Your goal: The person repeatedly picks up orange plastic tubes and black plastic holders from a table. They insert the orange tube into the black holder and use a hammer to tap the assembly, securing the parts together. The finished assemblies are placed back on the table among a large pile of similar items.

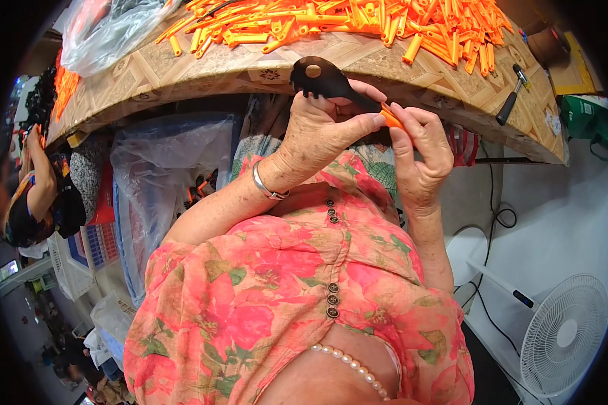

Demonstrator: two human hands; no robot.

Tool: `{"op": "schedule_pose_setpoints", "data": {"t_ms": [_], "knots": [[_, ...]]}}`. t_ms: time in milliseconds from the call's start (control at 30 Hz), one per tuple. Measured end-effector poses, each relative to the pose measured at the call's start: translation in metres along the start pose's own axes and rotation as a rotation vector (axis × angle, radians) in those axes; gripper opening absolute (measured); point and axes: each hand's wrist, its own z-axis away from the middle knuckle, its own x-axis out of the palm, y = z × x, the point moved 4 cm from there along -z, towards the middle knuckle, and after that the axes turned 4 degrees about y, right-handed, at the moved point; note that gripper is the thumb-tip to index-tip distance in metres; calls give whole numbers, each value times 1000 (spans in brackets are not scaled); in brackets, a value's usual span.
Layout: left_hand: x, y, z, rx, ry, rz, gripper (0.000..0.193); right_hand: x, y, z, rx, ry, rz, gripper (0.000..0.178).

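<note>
My left hand (321,128) is closed around the neck of a black pasta server (321,75). The server has a round hole in its bowl and teeth along the near edge. At its thin end sits an orange plastic handle piece (390,118), mostly covered by my fingers. My right hand (422,150) pinches this piece between thumb and fingers. Both hands are just off the table's near edge, above my lap. Whether the handle piece is fully seated on the server cannot be told.
Many orange handles (358,23) lie heaped along the back of the patterned table (263,71). A hammer (513,94) rests at the right edge. Left, a plastic-lined bin (172,152) stands below the table; a co-worker (37,189) sits farther off. A white fan (566,334) stands lower right.
</note>
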Motion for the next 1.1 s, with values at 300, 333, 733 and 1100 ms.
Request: {"op": "schedule_pose_setpoints", "data": {"t_ms": [300,333,733,1100], "knots": [[0,1,1,16,-57,-46,24,1,9,8,431,-92,-257,19],[1,1,1,16,-67,-20,24,1,8,6,408,-100,-232,18],[2,0,5,50,-97,-166,22,-1,-1,4,266,-134,-96,15],[5,10,3,279,-283,-196,43,-15,-7,-9,-1,-171,-90,18]]}}
